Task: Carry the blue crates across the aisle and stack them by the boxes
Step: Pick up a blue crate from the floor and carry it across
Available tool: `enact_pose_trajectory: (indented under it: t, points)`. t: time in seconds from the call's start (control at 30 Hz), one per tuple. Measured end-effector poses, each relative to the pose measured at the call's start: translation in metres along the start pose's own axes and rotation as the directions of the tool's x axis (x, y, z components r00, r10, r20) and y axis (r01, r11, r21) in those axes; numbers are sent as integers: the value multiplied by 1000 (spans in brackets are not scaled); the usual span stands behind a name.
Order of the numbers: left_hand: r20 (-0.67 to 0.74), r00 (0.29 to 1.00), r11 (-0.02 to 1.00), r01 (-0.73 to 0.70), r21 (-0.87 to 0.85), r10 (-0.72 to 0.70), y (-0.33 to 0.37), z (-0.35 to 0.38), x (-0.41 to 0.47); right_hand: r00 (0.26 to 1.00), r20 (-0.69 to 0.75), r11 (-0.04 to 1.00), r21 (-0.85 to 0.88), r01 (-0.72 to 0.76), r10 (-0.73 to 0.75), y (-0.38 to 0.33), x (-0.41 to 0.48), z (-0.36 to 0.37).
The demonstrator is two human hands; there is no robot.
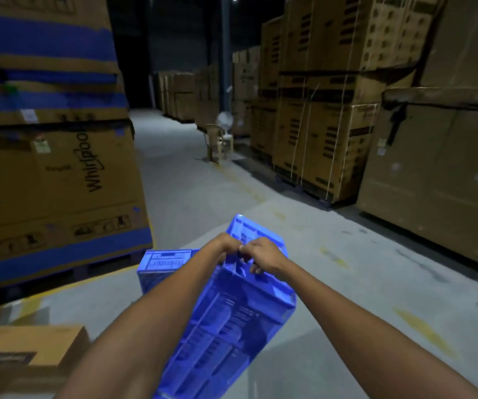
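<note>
One tilted blue crate [232,321] in both hands [263,257]

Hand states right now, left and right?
Left hand: grip closed on the far end of the tilted blue slotted plastic crate.
Right hand: grip closed on the same crate's end, beside the left.

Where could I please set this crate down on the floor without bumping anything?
The bare concrete floor right of the held crate, up to the right-hand box stacks, is open. The aisle ahead is also bare up to the plastic chair. Crowded on the left: a second crate sits by the Whirlpool boxes, with a small carton nearer.
</note>
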State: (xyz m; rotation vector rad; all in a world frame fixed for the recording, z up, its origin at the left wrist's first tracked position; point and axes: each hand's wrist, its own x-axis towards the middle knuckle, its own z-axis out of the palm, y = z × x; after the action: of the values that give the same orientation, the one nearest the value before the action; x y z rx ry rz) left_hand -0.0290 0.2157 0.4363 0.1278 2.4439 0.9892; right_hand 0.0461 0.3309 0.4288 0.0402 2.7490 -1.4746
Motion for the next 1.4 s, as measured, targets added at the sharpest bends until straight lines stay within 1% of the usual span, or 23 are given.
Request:
enact_pose_trajectory:
  t: [0.07, 0.17, 0.27, 0.37, 0.43, 0.53, 0.67, 0.73, 0.8, 0.9, 0.97, 1.0, 1.03, 1.07, 1.13, 1.17, 1.2, 1.23, 1.27, 1.3, 1.33, 1.37, 1.4]
  points:
    - [-65, 996, 978, -51, 201, 65, 28, 2, 7, 998, -56, 1000, -29, 11, -12, 12, 18, -21]
    - [-117, 976, 858, -101, 504, 184, 75, 12, 26, 981, -191, 987, -161, 4, -35, 36, 47, -57]
    - [-156, 934, 737, -142, 661, 320, 114, 27, 52, 946, -325, 971, -229, -62, -16, 56, 66, -100]
    - [-100, 876, 609, -243, 755, 473, 153, 40, 77, 876, -478, 935, -335, -117, -62, 86, 79, -152]
    - [-73, 847, 560, -280, 780, 526, 176, 41, 91, 864, -498, 880, -442, -172, -81, 111, 86, -189]
    - [-26, 804, 524, -362, 771, 594, 201, 35, 115, 890, -455, 802, -537, -263, -13, 151, 93, -244]
    - [13, 777, 543, -452, 708, 630, 228, 32, 156, 926, -376, 840, -492, -228, 32, 174, 98, -304]
    - [14, 748, 521, -476, 708, 664, 245, 36, 177, 902, -431, 810, -520, -269, 23, 179, 104, -324]
    - [-20, 719, 509, -472, 720, 695, 261, 43, 198, 841, -541, 777, -533, -335, -9, 186, 115, -335]
    - [-38, 668, 500, -516, 696, 743, 291, 75, 227, 777, -619, 718, -592, -366, -114, 181, 152, -346]
    - [-45, 643, 520, -574, 633, 765, 313, 114, 249, 782, -594, 650, -672, -354, -189, 173, 187, -348]
    - [-90, 637, 553, -580, 598, 766, 323, 130, 261, 788, -577, 613, -708, -351, -215, 170, 205, -350]
    - [-156, 652, 615, -569, 547, 742, 333, 141, 278, 789, -574, 585, -725, -364, -220, 169, 223, -353]
    - [-222, 691, 696, -543, 470, 688, 343, 146, 295, 783, -588, 572, -720, -392, -203, 170, 240, -359]
    - [-306, 745, 802, -512, 306, 593, 364, 146, 332, 770, -628, 605, -659, -447, -114, 172, 273, -378]
    - [-329, 755, 824, -506, 256, 567, 374, 143, 349, 768, -637, 671, -595, -441, -60, 171, 290, -392]
    - [-335, 759, 830, -510, 226, 557, 386, 137, 366, 774, -634, 774, -494, -396, -8, 169, 307, -410]
    - [-339, 756, 828, -523, 201, 560, 398, 130, 380, 803, -594, 887, -344, -307, 48, 169, 322, -429]
    - [-335, 756, 825, -539, 169, 563, 410, 121, 397, 831, -547, 970, -135, -203, 98, 170, 332, -447]
    - [-334, 751, 817, -563, 126, 569, 424, 112, 415, 842, -523, 991, 63, -117, 132, 178, 340, -464]
    - [-331, 748, 806, -587, 74, 575, 438, 102, 433, 826, -537, 978, 193, -79, 173, 191, 345, -479]
    - [-335, 742, 790, -614, 10, 581, 451, 92, 450, 793, -571, 968, 234, -94, 215, 208, 346, -491]
    - [-345, 731, 765, -642, -54, 589, 463, 83, 466, 741, -627, 969, 189, -156, 242, 229, 347, -500]
